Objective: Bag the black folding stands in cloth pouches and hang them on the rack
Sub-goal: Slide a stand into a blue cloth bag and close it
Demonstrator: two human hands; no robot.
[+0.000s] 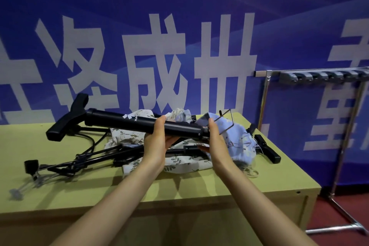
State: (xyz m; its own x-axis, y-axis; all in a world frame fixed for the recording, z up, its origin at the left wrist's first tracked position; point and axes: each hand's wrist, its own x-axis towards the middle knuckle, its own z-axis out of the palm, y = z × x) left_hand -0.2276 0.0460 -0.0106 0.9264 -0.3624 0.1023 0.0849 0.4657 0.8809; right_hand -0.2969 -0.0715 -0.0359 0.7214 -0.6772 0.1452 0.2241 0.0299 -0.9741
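Left hand (157, 140): fingers curled round the black folding stand (127, 124), gripping mid-tube.
Right hand (214, 142): fingers wrapped round the stand's right end, against the blue cloth pouch (237, 138).
Stand: held level above the table (179, 183) (T-handle pointing left).
Table: more stands (83, 158) and a leaf-print pouch (179, 163) lie heaped.
Rack (311, 75): stands right of the table, hooks bare.

folding stand (127, 123): matt black tube, smooth, looked like plastic or coated metal | pouch (237, 138): pale blue printed cloth, soft and creased, frayed threads | second pouch (179, 161) below the stand: cream leaf-print cloth | table (199, 185): smooth yellowish laminate | rack (265, 94) right of the table: shiny bare metal
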